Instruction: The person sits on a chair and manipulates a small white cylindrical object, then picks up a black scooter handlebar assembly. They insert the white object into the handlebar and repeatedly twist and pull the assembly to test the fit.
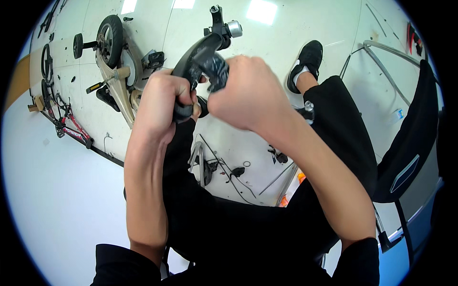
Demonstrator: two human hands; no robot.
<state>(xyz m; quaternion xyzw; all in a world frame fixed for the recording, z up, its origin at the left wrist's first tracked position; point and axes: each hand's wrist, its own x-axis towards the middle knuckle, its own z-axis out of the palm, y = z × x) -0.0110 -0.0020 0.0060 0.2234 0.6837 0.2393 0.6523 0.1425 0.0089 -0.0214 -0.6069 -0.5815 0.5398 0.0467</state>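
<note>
Left hand [164,97]: fingers clamped around the lower end of a black handlebar [198,57], held up over the lap
Right hand [245,90]: fingers curled shut on the handlebar's mottled dark grip [217,71], just beside the left hand
Handlebar top: brake lever [217,19] and silver bell [234,28] stick up past the hands
Floor, left: tan bike frame [119,90] with small black wheel [110,33] lying flat
Floor, right: black shoe [307,59]; loose cables [229,169] near the knees
</note>
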